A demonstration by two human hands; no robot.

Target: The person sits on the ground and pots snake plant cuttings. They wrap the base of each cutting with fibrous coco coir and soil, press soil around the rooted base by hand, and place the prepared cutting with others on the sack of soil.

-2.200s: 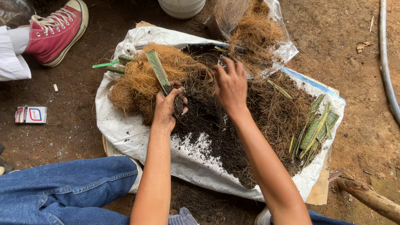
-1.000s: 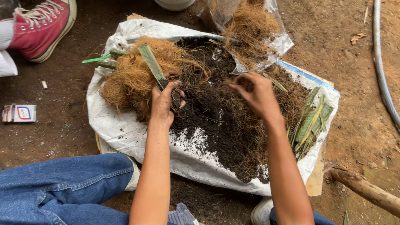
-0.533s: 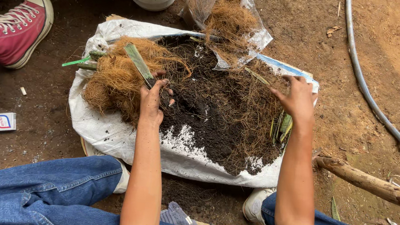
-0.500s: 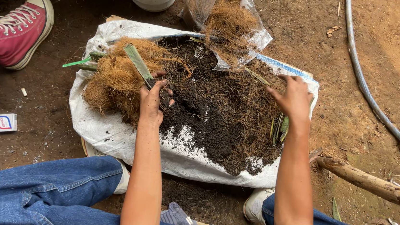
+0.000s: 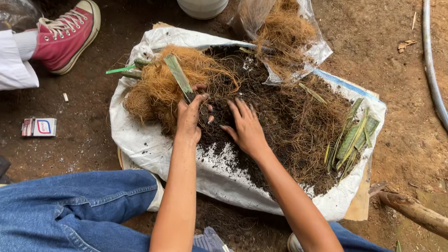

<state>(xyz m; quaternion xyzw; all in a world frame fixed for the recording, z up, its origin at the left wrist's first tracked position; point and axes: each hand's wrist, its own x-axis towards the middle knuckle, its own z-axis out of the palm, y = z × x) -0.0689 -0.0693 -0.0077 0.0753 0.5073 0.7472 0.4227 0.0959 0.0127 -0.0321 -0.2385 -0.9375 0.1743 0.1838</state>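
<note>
Left hand (image 5: 189,118) clenched on a green leaf strip (image 5: 179,77) at the edge of the coconut-fibre clump (image 5: 160,85), right hand (image 5: 245,128) released, fingers spread flat on the dark soil mix (image 5: 283,126). All heaped on a white sack (image 5: 141,140) spread on the dirt floor, cut green leaf pieces (image 5: 352,140) at its right side, a clear bag of fibre (image 5: 283,31) at the top. A red sneaker (image 5: 67,36) of another person well apart to the left.

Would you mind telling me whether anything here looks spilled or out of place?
A small printed carton lies alone on the dirt floor, left of the white sack. Otherwise nothing stands out; the dark soil stays on the sack.
</note>
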